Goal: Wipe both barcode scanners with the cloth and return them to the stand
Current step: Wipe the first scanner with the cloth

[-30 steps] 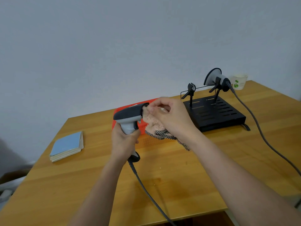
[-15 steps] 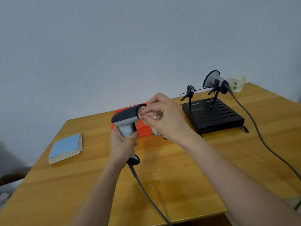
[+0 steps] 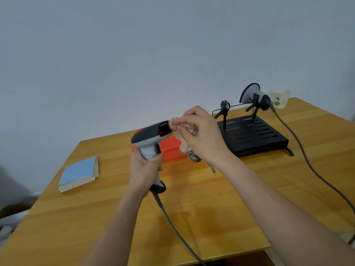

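My left hand (image 3: 145,167) grips the handle of a grey and white barcode scanner (image 3: 148,138), held upright above the table with its red window facing right. My right hand (image 3: 199,134) pinches a pink cloth (image 3: 183,140) with a checked edge against the rim of that window. The scanner's cable (image 3: 172,223) trails down toward me. A second scanner (image 3: 253,95) rests in the right clip of the black stand (image 3: 255,135). The stand's left clip (image 3: 224,106) holds nothing.
A red box (image 3: 169,148) sits behind my hands. A blue-covered booklet (image 3: 79,173) lies at the left of the wooden table (image 3: 221,208). A paper cup (image 3: 280,98) stands at the back right. The second scanner's cable (image 3: 307,160) runs along the right side.
My right hand has shifted the cloth up across the scanner's window, so the red window now shows. More of the cloth hangs below my hand again. My left hand keeps its hold.
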A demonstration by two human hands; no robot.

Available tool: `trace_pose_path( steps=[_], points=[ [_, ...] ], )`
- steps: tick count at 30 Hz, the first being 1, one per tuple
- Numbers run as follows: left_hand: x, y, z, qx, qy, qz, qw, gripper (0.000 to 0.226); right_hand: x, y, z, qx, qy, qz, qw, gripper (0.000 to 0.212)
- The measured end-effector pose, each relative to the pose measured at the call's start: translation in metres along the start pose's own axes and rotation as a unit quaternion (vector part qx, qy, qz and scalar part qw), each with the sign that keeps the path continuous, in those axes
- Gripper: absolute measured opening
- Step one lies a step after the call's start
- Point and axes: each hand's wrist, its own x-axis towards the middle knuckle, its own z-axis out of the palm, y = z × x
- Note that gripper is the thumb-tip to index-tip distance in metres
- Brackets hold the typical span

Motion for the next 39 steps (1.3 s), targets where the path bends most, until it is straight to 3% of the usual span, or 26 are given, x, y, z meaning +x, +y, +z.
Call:
trace_pose_path(
  steps=[5, 8, 11, 17, 21, 25, 30, 34, 39],
  points=[
    [-0.003, 0.007, 0.004, -0.004, 0.007, 0.02, 1.0, 0.023, 0.0, 0.001, 0.003, 0.0, -0.028, 0.002, 1.0, 0.012],
    [-0.005, 0.005, 0.005, -0.002, 0.007, 0.015, 1.0, 0.024, -0.001, -0.001, -0.004, -0.006, -0.085, 0.041, 0.996, 0.022],
    [-0.004, 0.005, 0.003, 0.006, 0.005, 0.014, 1.0, 0.024, -0.004, 0.003, -0.01, 0.011, -0.068, 0.076, 0.995, 0.028],
    [0.0, 0.004, 0.004, 0.011, -0.002, 0.019, 1.0, 0.018, 0.0, 0.005, -0.006, -0.003, -0.013, 0.061, 0.998, 0.011],
    [0.002, 0.006, 0.005, 0.001, 0.0, 0.025, 1.0, 0.02, 0.001, 0.005, 0.0, -0.037, -0.07, 0.024, 0.997, 0.014],
    [0.0, 0.005, 0.002, 0.006, -0.003, 0.019, 1.0, 0.022, 0.004, 0.005, -0.012, 0.052, -0.095, 0.075, 0.991, 0.006],
    [0.001, 0.008, 0.002, -0.003, -0.001, 0.012, 1.0, 0.024, 0.006, 0.012, -0.02, 0.049, -0.135, 0.127, 0.981, 0.04],
    [0.002, 0.006, 0.003, -0.007, 0.003, 0.007, 1.0, 0.018, 0.008, 0.02, -0.019, -0.043, -0.099, 0.122, 0.987, 0.025],
    [0.004, 0.002, -0.001, 0.003, 0.009, -0.002, 1.0, 0.02, 0.007, 0.025, -0.018, -0.085, -0.06, 0.088, 0.991, 0.049]
  ],
)
